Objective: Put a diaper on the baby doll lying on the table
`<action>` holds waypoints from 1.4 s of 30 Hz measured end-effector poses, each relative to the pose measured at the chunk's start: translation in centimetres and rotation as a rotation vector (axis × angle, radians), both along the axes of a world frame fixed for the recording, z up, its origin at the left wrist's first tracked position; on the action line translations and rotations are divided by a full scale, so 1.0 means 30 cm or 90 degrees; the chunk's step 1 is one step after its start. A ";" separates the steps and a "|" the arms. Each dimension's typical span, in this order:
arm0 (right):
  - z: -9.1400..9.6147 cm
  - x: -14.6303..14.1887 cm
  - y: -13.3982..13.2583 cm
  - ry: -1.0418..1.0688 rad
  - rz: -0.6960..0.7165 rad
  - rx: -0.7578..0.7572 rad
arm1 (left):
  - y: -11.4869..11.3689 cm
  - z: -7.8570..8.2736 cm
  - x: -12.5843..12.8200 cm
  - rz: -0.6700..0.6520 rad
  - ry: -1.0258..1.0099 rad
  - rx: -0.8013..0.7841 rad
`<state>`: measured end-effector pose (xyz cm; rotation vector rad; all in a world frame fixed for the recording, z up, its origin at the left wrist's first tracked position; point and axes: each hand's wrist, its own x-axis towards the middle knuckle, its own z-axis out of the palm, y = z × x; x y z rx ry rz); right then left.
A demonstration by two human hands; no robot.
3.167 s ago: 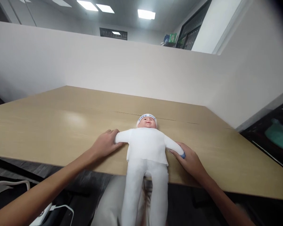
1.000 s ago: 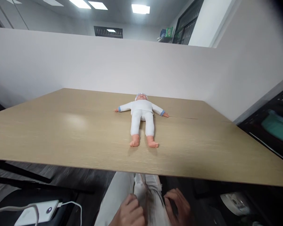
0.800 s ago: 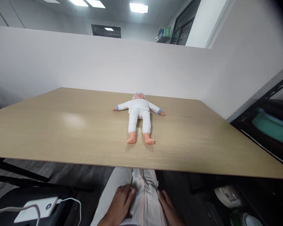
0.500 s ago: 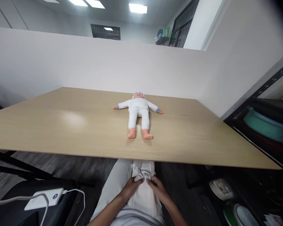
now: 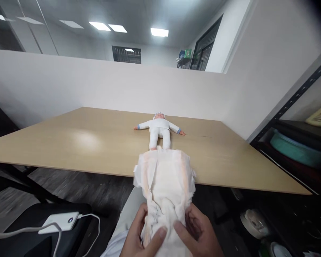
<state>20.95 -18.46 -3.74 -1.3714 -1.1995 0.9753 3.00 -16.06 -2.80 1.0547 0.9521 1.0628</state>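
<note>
An unfolded white diaper (image 5: pixel 168 175) with pale orange edges is held up in front of me, its far end over the table's front edge. My left hand (image 5: pixel 143 233) grips its left side, thumb on top and fingers underneath. On the other side my right hand (image 5: pixel 199 232) grips it the same way. Behind the diaper, a baby doll (image 5: pixel 159 130) in white clothes with blue cuffs lies on its back on the wooden table (image 5: pixel 107 146), arms spread. The diaper hides the doll's feet.
To the left a black chair (image 5: pixel 77 233) carries a white power bank (image 5: pixel 60 222) with cables. A dark shelf rack on the right holds a teal basin (image 5: pixel 296 150). A low white wall (image 5: pixel 149 89) runs behind the table.
Both hands have lifted the diaper from my lap toward the camera, and it now shows opened out. My view has tilted up slightly. The doll lies where it was.
</note>
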 end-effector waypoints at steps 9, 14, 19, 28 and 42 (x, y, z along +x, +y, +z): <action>-0.150 -0.010 0.235 -0.204 -0.093 0.098 | 0.247 -0.197 0.012 0.013 0.077 0.013; -0.249 -0.008 0.228 -0.248 -0.115 0.093 | 0.247 -0.272 0.029 0.005 0.056 -0.058; -0.243 -0.008 0.248 -0.320 -0.266 0.222 | 0.226 -0.285 0.041 0.013 0.076 -0.081; -0.114 -0.032 0.500 -0.582 0.038 0.257 | 0.229 -0.266 -0.008 -0.047 0.178 -0.021; -0.153 -0.010 0.577 -0.684 0.152 0.181 | 0.901 0.001 -0.143 -0.045 0.690 0.774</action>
